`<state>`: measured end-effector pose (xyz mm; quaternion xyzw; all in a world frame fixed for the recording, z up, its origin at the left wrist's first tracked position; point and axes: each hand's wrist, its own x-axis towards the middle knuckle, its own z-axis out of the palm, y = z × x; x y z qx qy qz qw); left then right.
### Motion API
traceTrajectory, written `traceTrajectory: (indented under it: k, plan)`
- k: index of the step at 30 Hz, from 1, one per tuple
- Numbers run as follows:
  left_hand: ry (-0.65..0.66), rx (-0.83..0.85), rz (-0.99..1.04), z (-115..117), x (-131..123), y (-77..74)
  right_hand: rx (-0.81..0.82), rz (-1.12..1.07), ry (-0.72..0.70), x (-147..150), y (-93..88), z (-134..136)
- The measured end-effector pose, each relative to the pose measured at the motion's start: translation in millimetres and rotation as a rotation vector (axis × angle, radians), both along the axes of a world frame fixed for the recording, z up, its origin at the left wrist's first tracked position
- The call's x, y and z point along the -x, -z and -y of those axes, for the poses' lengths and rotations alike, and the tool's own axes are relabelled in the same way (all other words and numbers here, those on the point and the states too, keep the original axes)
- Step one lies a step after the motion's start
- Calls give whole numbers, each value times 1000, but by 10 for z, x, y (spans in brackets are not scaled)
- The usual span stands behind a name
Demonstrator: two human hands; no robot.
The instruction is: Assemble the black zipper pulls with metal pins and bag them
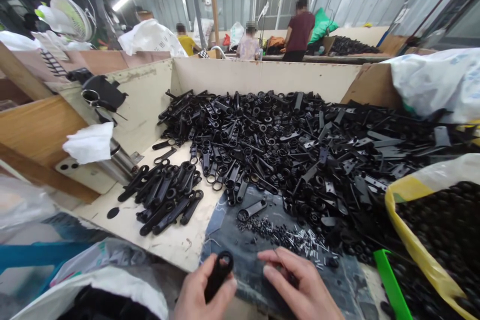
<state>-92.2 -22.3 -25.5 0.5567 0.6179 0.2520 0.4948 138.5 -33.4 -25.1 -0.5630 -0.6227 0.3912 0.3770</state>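
My left hand (206, 290) is closed around a black plastic lever part (218, 275) with a ring at its upper end, tilted upward. To its right, my right hand (296, 285) hovers over a dark cloth mat (247, 280) with curled fingers. Something dark shows between its thumb and fingers, too hidden to name. Just beyond this hand lie scattered small silver pins (305, 240) and tiny black pieces (268, 230). One lever part (252, 209) with a ring end rests on the mat behind them.
A big heap of black plastic parts (258, 135) fills the bench. Similar levers (168, 195) are piled at left beside a metal cylinder (122, 160). A yellow-edged bag (397, 210) of black pieces and a green strip (392, 285) stand right. Several people work farther back.
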Motion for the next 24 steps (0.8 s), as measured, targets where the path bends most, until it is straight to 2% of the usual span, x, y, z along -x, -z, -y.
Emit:
traceTrajectory:
  k: [4, 8, 13, 17, 21, 24]
  plan:
    - [154, -362, -550, -258, -163, -80, -60, 116, 54, 1, -74, -226]
    - [273, -571, -756, -372, -285, -43, -84, 265, 71, -5, -63, -328]
    - [270, -645, -751, -389, -245, 76, -157, 524, -69, 77, 11, -377]
    - [241, -702, -697, -378, -208, 156, -231, 691, -82, 80, 70, -336]
    - [270, -715, -605, -344, -179, 226, -290, 624, -113, -76, 49, -194]
    - [289, -728, -564, -327, -158, 272, -266, 505, -48, -169, -32, -156]
